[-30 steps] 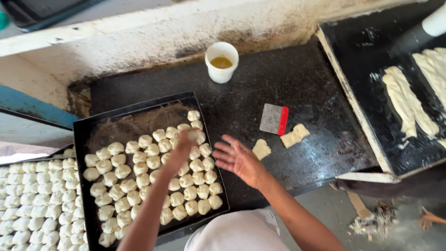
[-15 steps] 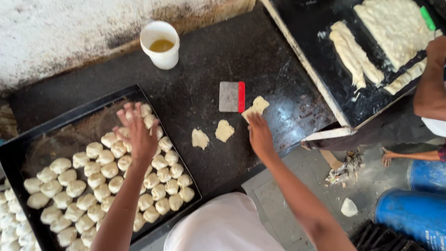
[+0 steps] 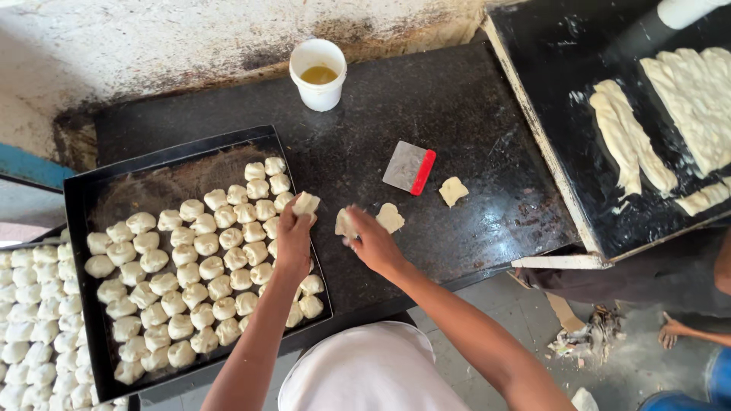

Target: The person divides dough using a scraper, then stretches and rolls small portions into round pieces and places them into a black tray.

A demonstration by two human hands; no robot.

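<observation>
Two dough pieces now lifted, one per hand.
Your left hand (image 3: 293, 232) grips one over the tray (image 3: 76, 221); your right hand (image 3: 371, 240) pinches another, both previously empty; scraper (image 3: 410, 168) beyond.

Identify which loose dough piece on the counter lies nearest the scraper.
The dough piece just right of the scraper; the other one lies lower, beside the right hand.

The tray (image 3: 84, 228) with dough balls (image 3: 198, 274) lies on the counter (image 3: 457, 114) at the left. The cup (image 3: 317, 74) stands behind; the scraper (image 3: 410, 168) lies right of the tray, a dough piece (image 3: 453, 190) just beside it.
</observation>
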